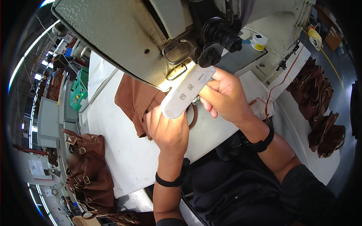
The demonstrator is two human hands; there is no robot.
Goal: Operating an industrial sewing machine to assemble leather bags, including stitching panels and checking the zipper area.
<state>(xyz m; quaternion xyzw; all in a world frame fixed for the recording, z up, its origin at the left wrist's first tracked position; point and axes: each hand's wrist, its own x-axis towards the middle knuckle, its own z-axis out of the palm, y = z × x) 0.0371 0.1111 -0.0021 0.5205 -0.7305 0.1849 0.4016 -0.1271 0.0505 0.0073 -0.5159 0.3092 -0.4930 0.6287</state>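
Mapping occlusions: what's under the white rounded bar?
Past the white bar, brown material shows at left, a brown strap at lower right; whatever lies directly beneath is covered.

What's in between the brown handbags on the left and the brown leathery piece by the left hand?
Just the white tabletop lies between the brown handbags and the brown leathery piece; the head view shows it.

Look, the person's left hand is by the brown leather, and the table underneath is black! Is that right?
Not quite: the table is white, not black, as the head view shows. The rest is right: the person's left hand is by the brown leather.
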